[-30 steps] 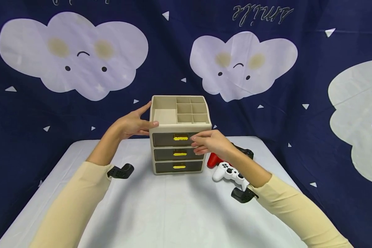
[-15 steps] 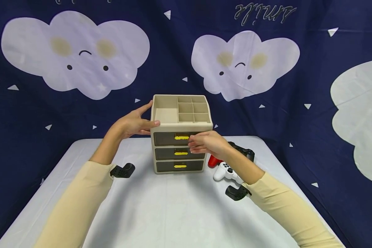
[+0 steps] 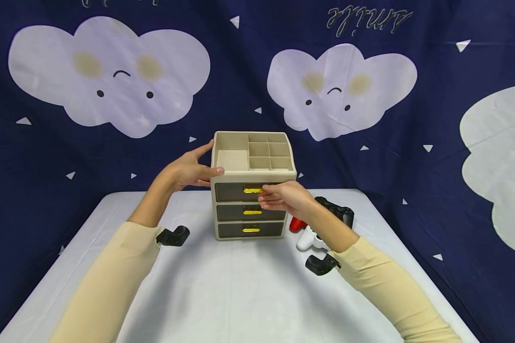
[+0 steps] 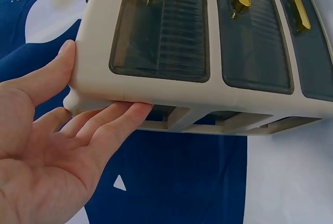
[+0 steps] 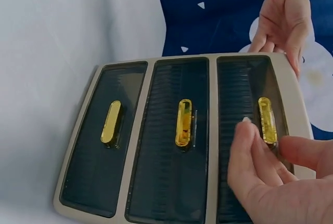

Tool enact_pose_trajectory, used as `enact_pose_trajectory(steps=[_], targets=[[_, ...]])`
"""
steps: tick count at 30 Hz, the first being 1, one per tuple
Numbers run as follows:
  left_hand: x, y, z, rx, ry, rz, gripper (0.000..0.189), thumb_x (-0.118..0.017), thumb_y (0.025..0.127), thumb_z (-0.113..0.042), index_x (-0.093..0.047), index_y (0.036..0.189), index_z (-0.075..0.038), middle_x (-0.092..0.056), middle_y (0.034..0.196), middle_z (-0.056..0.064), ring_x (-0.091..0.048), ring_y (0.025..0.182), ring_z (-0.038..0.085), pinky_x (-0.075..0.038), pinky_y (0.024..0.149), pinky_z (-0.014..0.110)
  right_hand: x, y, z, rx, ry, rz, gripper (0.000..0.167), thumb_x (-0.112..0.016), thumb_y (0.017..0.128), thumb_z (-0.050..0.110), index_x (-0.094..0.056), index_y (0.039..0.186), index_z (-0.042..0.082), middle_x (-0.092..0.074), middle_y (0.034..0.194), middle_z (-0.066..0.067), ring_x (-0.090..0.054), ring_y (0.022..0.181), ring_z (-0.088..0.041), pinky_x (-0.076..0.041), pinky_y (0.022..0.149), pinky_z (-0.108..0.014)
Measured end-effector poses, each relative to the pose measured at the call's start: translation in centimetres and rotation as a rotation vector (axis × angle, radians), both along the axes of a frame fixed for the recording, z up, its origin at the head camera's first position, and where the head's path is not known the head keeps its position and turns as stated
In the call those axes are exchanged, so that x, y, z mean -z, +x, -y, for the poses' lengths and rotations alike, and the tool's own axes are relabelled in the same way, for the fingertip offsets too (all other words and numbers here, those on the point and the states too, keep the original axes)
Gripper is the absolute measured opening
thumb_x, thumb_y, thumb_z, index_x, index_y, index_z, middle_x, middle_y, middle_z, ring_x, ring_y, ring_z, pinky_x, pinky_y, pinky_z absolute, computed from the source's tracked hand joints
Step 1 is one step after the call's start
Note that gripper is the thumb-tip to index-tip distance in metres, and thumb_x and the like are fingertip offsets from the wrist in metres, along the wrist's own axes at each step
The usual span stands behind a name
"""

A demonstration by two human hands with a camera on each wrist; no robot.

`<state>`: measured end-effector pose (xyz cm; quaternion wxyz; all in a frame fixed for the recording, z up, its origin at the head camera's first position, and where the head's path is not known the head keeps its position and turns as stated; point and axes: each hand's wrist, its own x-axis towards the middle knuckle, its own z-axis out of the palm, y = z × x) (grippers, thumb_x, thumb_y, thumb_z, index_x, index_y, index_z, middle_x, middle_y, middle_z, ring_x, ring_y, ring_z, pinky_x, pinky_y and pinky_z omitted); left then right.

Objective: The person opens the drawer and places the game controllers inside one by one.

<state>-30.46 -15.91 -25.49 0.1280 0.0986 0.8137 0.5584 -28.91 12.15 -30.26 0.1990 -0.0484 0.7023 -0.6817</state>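
A cream drawer organizer (image 3: 252, 174) stands upright on the table, with three dark drawer fronts and gold handles. All its drawers are closed. At its upper left corner, my left hand (image 3: 189, 171) rests with the thumb over the top front edge and the other fingers along the side; the left wrist view shows these fingers fairly straight against the side wall. My right hand (image 3: 286, 196) is at the top drawer's handle (image 5: 267, 120). Its thumb and index finger lie on either side of the handle's end, apparently with a small gap; contact is unclear.
Right of the organizer lie a white game controller (image 3: 311, 239), a red one (image 3: 297, 224) and a black one (image 3: 335, 209), partly hidden by my right arm. A white cloth covers the table (image 3: 240, 290). A navy curtain (image 3: 236, 76) with clouds hangs behind.
My right hand has moved left along the top drawer front until its fingertips reach the gold handle. My left hand keeps its place on the organizer. The whole head view has shifted slightly.
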Motion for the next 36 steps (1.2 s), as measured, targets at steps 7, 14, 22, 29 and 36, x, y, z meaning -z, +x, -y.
enact_pose_trajectory(steps=[7, 14, 22, 29, 36], targets=[[0.1, 0.0, -0.1, -0.009, 0.011, 0.004, 0.102, -0.072, 0.096, -0.016, 0.002, 0.164, -0.035, -0.037, 0.156, 0.026, -0.057, 0.129, 0.043, -0.047, 0.109, 0.053, 0.4, -0.2, 0.5, 0.018, -0.018, 0.003, 0.033, -0.061, 0.102, 0.012, -0.063, 0.126, -0.010, -0.076, 0.088, -0.008, -0.075, 0.078, -0.016, -0.062, 0.081, -0.029], [0.0, 0.0, -0.1, -0.011, 0.004, 0.003, 0.103, -0.073, 0.096, -0.017, 0.002, 0.164, -0.037, -0.039, 0.155, 0.026, -0.059, 0.127, 0.042, -0.048, 0.109, 0.052, 0.7, -0.4, 0.8, 0.027, -0.026, -0.008, 0.031, -0.062, 0.101, 0.011, -0.064, 0.123, -0.011, -0.076, 0.088, -0.007, -0.074, 0.077, -0.014, -0.062, 0.079, -0.027], [0.0, 0.1, 0.0, -0.012, 0.001, 0.007, 0.104, -0.074, 0.095, -0.018, 0.001, 0.163, -0.039, -0.034, 0.158, 0.024, -0.058, 0.128, 0.042, -0.049, 0.108, 0.052, 0.5, -0.1, 0.7, 0.017, -0.001, -0.003, 0.031, -0.062, 0.101, 0.011, -0.065, 0.123, -0.010, -0.076, 0.087, -0.006, -0.075, 0.077, -0.014, -0.062, 0.080, -0.028], [0.0, 0.1, 0.0, -0.013, -0.010, 0.007, 0.105, -0.075, 0.094, -0.020, 0.001, 0.163, -0.040, -0.032, 0.160, 0.023, -0.057, 0.130, 0.042, -0.047, 0.110, 0.054, 0.6, 1.0, 0.3, -0.016, -0.001, -0.027, 0.032, -0.063, 0.101, 0.011, -0.065, 0.123, -0.013, -0.076, 0.093, -0.011, -0.074, 0.080, -0.016, -0.062, 0.080, -0.029], [-0.2, 0.2, 0.0, -0.001, -0.013, 0.009, 0.104, -0.074, 0.095, -0.020, 0.003, 0.163, -0.040, -0.027, 0.162, 0.022, -0.057, 0.129, 0.042, -0.047, 0.109, 0.054, 0.3, 3.1, 0.0, -0.023, 0.022, -0.025, 0.034, -0.065, 0.100, 0.011, -0.065, 0.121, -0.016, -0.076, 0.094, -0.014, -0.074, 0.081, -0.017, -0.063, 0.079, -0.028]])
